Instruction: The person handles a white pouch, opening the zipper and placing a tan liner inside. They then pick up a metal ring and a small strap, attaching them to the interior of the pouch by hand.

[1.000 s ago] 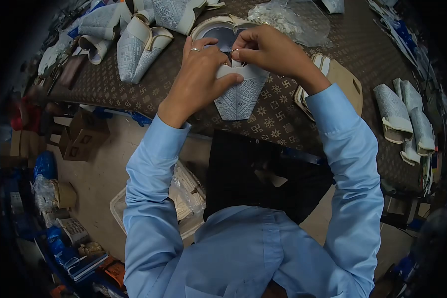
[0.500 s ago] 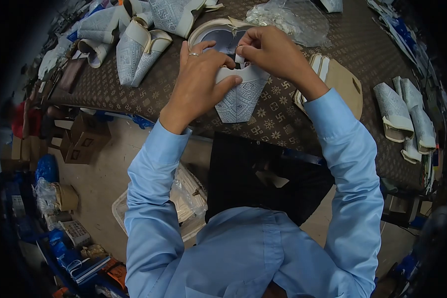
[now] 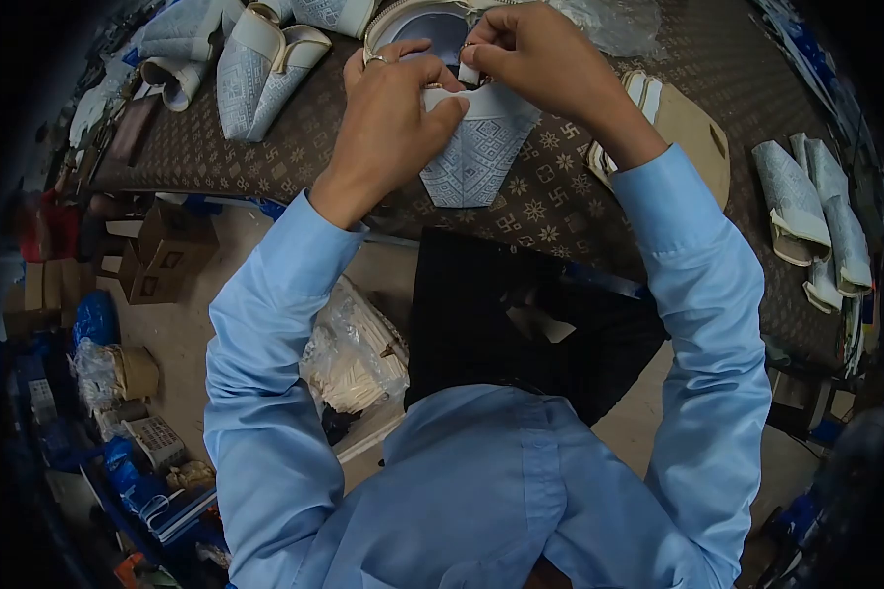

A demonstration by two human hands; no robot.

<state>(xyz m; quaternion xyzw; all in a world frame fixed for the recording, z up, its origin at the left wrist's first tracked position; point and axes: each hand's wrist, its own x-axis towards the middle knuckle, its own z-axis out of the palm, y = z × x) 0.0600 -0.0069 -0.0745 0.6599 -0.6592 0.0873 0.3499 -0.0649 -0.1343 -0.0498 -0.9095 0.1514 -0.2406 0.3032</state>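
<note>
I note the left hand (image 3: 385, 116) gripping the patterned pouch (image 3: 475, 155) at its rim, presumably steadying the opening while the right hand (image 3: 552, 61) pinches a small white piece (image 3: 469, 74).

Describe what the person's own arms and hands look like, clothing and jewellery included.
The left sleeve and right sleeve are long, light blue and creased, with plain matching cuffs. Both hands are gloveless. The left hand wears a thin ring; the right hand shows no clear ring. No watch is visible.
</note>
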